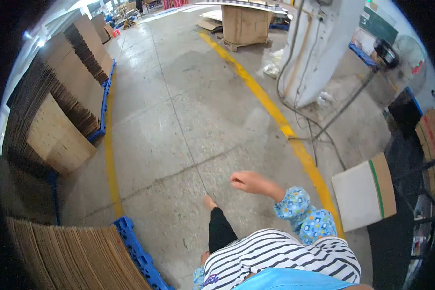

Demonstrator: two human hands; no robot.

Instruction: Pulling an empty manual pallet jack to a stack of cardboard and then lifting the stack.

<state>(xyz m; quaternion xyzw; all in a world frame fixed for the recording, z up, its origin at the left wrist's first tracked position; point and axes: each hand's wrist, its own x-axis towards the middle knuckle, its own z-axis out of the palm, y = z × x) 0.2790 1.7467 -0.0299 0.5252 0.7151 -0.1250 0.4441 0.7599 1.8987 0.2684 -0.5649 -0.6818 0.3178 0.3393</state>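
Apparently walking the floor [217, 121], with right hand [249, 182] loosely curled around nothing visible and left hand [205, 257] too hidden to tell, near cardboard stack [72, 253] at lower left, probably needing only steady footing next

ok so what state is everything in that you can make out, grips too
right grip, fingers curled, nothing seen in it
left grip, mostly hidden, cannot tell
near cardboard stack, loaded on a blue pallet
pale panel, tilted, beside other cardboard stacks
large carton, standing on a wooden pallet
plastic bag, crumpled, beside the white pillar
stand fan, upright, running or not unclear
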